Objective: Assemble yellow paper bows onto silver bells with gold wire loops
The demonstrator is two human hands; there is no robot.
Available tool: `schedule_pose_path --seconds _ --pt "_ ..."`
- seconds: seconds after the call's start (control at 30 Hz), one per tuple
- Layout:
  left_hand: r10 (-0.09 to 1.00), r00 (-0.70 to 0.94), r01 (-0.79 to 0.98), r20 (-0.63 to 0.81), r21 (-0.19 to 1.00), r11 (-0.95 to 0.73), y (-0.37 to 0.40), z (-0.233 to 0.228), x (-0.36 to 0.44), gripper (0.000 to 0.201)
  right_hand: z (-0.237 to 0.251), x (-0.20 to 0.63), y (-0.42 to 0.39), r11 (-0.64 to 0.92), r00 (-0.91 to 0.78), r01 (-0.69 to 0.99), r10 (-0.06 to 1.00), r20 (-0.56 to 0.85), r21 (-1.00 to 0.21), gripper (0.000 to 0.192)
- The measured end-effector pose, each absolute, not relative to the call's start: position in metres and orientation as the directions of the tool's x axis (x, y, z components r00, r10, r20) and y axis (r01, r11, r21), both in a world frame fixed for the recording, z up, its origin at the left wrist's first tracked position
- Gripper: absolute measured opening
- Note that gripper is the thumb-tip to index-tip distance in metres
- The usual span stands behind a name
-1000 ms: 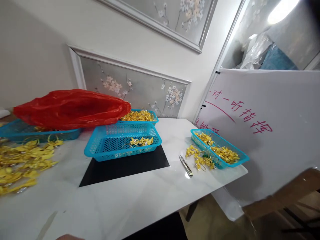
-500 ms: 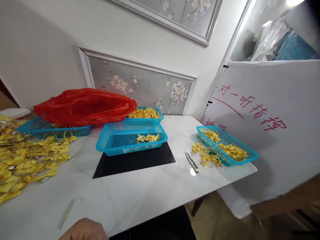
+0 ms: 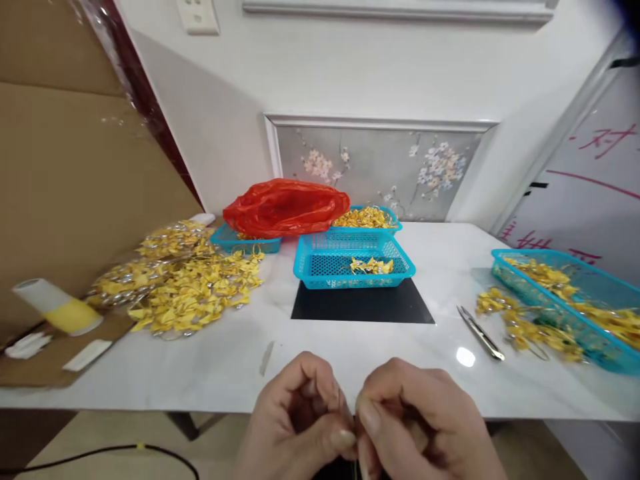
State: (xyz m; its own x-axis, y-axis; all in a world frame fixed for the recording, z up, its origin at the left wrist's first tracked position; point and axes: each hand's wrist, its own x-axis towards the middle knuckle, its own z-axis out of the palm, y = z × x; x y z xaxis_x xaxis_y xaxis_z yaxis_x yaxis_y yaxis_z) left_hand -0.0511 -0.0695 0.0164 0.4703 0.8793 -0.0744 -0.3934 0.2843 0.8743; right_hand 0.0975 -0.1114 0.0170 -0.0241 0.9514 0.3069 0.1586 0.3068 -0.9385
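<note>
My left hand (image 3: 300,420) and my right hand (image 3: 415,427) meet at the near table edge, fingers curled and thumb tips pressed together. Anything pinched between them is hidden. Beyond them a blue basket (image 3: 305,263) stands on a black mat (image 3: 360,303) and holds a few yellow folded pieces (image 3: 371,266). A large heap of yellow pieces (image 3: 190,287) lies to the left. Small metal snips (image 3: 480,332) lie to the right, apart from both hands.
A red plastic bag (image 3: 285,207) covers a blue basket at the back, beside another basket of yellow pieces (image 3: 365,217). A long blue basket (image 3: 550,255) sits at the right edge, loose yellow pieces beside it. A white-and-yellow roll (image 3: 55,307) lies on cardboard, left. A whiteboard (image 3: 600,193) stands right.
The view has swung left and down. Both hands have come up into view at the near edge, with their fingertips together. The baskets, bag and snips have not moved on the table.
</note>
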Motion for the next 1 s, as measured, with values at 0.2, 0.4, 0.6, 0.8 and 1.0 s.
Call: schedule_pose_path --seconds 0.2,0.4,0.6,0.8,1.0 --pt "0.878 0.477 -0.446 -0.039 0.85 0.28 -0.069 0.0086 -0.0545 0.029 0.0138 0.0884 -0.1078 0.412 0.027 0.215 0.904 0.427 -0.885 0.013" --pt "0.875 0.481 -0.438 -0.058 0.848 0.298 -0.0702 0.009 -0.0548 0.029 0.0153 0.0862 -0.1044 0.527 0.038 0.27 0.831 0.556 -0.806 0.014" --pt "0.881 0.468 -0.406 -0.07 0.868 0.285 -0.0706 0.007 -0.0538 0.031 0.0174 0.0863 -0.1042 0.509 0.053 0.272 0.839 0.541 -0.817 0.016" --pt "0.875 0.478 -0.409 -0.074 0.863 0.296 -0.071 0.0086 -0.0544 0.032 0.0175 0.0859 -0.1038 0.501 0.06 0.304 0.838 0.542 -0.81 0.016" --pt "0.866 0.496 -0.423 -0.068 0.852 0.309 -0.0714 0.0088 -0.0544 0.031 0.0204 0.087 -0.103 0.512 0.033 0.284 0.84 0.542 -0.811 0.016"
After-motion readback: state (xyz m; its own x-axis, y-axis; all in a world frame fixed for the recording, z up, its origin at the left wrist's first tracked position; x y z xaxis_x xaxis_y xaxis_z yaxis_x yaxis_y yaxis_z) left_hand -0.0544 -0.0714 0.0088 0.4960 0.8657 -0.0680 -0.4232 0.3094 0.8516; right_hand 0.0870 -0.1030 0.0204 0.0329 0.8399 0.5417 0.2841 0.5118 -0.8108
